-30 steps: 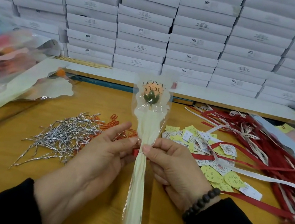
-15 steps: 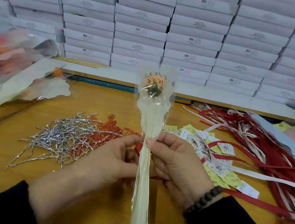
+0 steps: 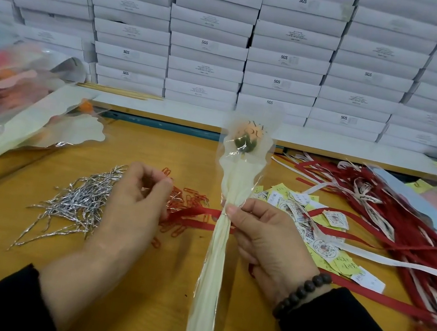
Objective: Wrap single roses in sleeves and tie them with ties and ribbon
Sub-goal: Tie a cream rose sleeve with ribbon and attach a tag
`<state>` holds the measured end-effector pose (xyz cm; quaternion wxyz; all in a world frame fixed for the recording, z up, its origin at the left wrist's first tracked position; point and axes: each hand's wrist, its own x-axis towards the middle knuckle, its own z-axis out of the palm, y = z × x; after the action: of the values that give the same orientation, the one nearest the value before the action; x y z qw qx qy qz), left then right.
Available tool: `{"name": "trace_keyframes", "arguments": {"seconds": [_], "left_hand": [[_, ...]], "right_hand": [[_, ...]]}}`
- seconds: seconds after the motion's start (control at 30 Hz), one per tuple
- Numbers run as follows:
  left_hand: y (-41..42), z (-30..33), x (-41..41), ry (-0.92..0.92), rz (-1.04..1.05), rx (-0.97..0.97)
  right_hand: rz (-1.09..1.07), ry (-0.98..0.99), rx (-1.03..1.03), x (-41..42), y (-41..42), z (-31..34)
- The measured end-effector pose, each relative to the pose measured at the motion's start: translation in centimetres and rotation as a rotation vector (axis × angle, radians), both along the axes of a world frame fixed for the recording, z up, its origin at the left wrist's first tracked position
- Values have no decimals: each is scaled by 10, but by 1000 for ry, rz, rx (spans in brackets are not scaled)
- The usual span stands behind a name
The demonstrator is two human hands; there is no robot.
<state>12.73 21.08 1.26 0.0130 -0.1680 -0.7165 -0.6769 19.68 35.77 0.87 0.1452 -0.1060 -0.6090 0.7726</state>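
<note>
Tying step in hand, by the look of it. Rose (image 3: 246,138) upright in its sleeve (image 3: 218,252), the cream wrap gathered to a narrow neck just below the flower, well above the bench (image 3: 10,246). Right hand (image 3: 265,239) closed around that neck, thumb pressed on the gather where a thin silver tie (image 3: 223,214) already seems to circle it; a firm pinch grip, thumb in front, fingers behind. Red ribbon (image 3: 192,213) running out sideways from the same neck toward the left, apparently trapped under the thumb, though not certain how it is fixed.

Left hand (image 3: 132,208) apart from the sleeve, hovering over the loose heap of silver ties (image 3: 73,198) and the red paper clips (image 3: 191,198); fingers curled with thumb and forefinger nearly touching. Cannot tell whether anything is pinched there: possibly a tie or a ribbon end, possibly nothing.

Pile of ribbons (image 3: 375,220) and printed tags (image 3: 304,214) on the right, finished wrapped roses (image 3: 5,101) stacked at the left edge, white boxes (image 3: 208,48) behind.

Next move, as a guess: bringing the left hand back to the neck, taking up the ribbon end and knotting it over the tie. Needs the right-hand pinch kept tight so the gather does not loosen, and the stem held steady while the ribbon crosses.
</note>
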Motion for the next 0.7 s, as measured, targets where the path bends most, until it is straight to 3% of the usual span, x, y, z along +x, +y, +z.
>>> {"name": "trace_keyframes", "arguments": {"seconds": [0.17, 0.23, 0.37, 0.5, 0.7], "left_hand": [[5, 0, 13, -323, -417, -168], [11, -3, 18, -413, -506, -101], [11, -4, 11, -409, -361, 216], [4, -5, 0, -260, -209, 209], [4, -6, 1, -182, -231, 232]], "right_hand": [[7, 10, -37, 0, 0, 1], [42, 11, -45, 0, -1, 0], [104, -33, -22, 0, -4, -2], [76, -131, 95, 1, -4, -3], [54, -196, 263, 2, -8, -5]]}}
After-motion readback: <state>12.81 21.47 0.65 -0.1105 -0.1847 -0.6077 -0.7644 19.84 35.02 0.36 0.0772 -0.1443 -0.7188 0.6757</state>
